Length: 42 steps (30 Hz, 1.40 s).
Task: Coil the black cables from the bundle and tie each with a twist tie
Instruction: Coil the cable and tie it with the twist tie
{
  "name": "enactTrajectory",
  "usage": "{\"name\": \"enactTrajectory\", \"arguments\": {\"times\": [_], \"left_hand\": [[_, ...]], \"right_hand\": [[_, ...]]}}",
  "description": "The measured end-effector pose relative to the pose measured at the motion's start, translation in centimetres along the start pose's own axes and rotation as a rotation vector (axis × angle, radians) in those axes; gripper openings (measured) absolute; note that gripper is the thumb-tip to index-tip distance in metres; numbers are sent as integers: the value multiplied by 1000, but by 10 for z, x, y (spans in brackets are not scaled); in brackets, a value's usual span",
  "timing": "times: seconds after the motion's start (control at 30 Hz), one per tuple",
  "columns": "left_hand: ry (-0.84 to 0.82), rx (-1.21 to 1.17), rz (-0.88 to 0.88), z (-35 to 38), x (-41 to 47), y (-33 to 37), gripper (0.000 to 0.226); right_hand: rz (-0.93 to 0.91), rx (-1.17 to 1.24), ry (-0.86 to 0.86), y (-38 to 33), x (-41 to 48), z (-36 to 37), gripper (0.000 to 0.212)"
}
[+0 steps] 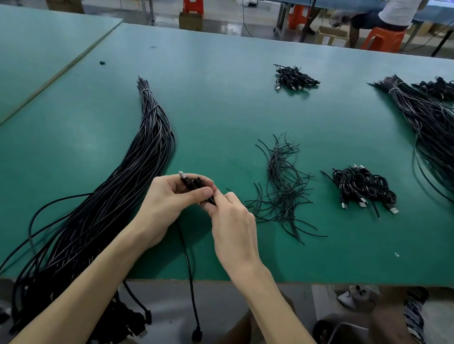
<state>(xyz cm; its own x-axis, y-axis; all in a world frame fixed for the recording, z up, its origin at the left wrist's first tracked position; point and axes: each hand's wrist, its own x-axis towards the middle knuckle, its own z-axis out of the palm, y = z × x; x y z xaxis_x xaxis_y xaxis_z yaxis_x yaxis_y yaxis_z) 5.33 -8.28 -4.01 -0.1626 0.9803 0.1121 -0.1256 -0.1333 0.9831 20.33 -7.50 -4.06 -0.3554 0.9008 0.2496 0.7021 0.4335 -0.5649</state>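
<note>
Black cable [188, 267] pinched by left hand [167, 204] and right hand [235, 230]; bundle [146, 143] just left, twist ties [283, 187] right.

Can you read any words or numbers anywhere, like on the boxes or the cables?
None: no text here can be read.
On the cardboard boxes on the floor, any print is too blurred to read.
On the held cable, the cable bundle and the green table, no writing shows.

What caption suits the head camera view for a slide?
Left hand and right hand grip a black USB cable between the cable bundle and twist ties.
</note>
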Motion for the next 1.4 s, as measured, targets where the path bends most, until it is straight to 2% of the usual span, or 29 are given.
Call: {"name": "enactTrajectory", "arguments": {"times": [0.27, 0.47, 0.73, 0.87, 1.0, 1.1, 1.27, 1.4], "left_hand": [[4, -55, -35, -2, 0, 1, 16], [-55, -156, -89, 0, 3, 1, 23], [-119, -130, -94, -4, 5, 0, 24], [-185, 144, -5, -12, 10, 11, 23], [-285, 606, 149, -19, 22, 28, 23], [-373, 959, 353, -16, 25, 31, 25], [-551, 1515, 432, -15, 15, 31, 54], [-563, 1651, 454, -10, 4, 31, 64]], "right_hand": [[33, 201, 19, 1, 1, -2, 32], [115, 560, 54, 9, 3, -6, 22], [161, 688, 61, 16, 3, -3, 18], [165, 697, 30, 15, 2, -3, 16], [164, 616, 3, 15, 3, -1, 18], [185, 559, 14, 15, 4, -2, 19], [194, 589, 22, 14, 5, -2, 20], [214, 631, 36, 15, 5, -2, 18]]}}
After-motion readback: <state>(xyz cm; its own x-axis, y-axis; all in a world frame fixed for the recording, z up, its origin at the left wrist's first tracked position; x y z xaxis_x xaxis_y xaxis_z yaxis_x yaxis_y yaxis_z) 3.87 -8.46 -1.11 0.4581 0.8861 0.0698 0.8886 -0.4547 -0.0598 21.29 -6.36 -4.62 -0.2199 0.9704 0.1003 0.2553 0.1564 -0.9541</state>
